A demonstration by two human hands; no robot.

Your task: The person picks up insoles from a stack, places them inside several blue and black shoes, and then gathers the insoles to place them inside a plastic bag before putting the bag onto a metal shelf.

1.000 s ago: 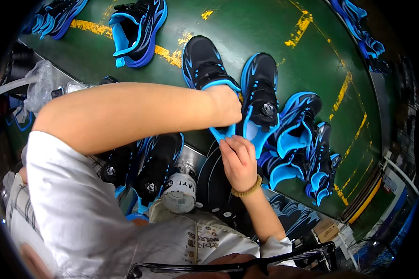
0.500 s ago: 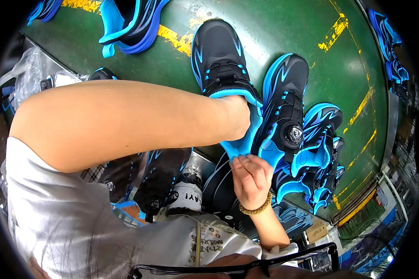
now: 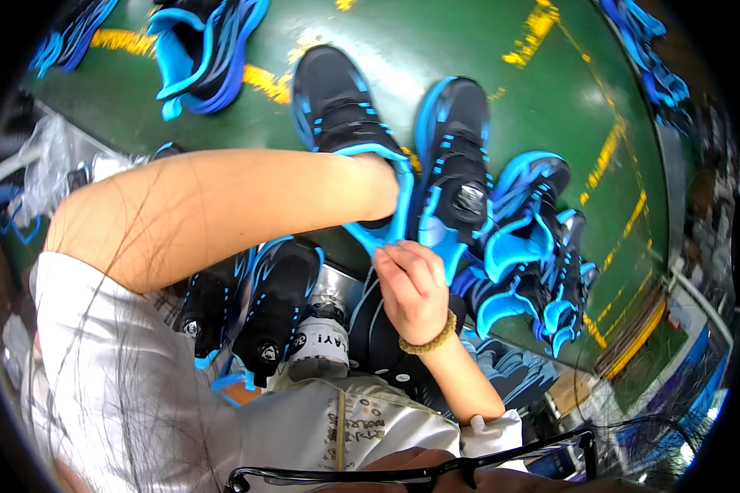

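Note:
A black and blue sneaker (image 3: 329,90) lies on the green work surface with its toe pointing away from me. My left hand (image 3: 376,191) is pushed into its opening up to the wrist, so its fingers are out of sight. With fingertips pinched together, my right hand (image 3: 415,292) grips the bright blue heel tab (image 3: 376,236) of this same sneaker. Just to the right lies a matching sneaker (image 3: 456,123), which has a round dial on its tongue. The right wrist carries a braided bracelet (image 3: 430,335).
Several more sneakers (image 3: 518,246) crowd together on the right, and others (image 3: 275,296) stand below my left forearm. Further pairs (image 3: 201,62) lie at the far left. Yellow worn stripes mark the green surface (image 3: 551,107). Clear plastic wrap (image 3: 45,160) sits at the left edge.
The whole view has shifted, so the sneakers appear further left. My left hand is still inside the sneaker, and my right hand keeps its pinch on the heel tab.

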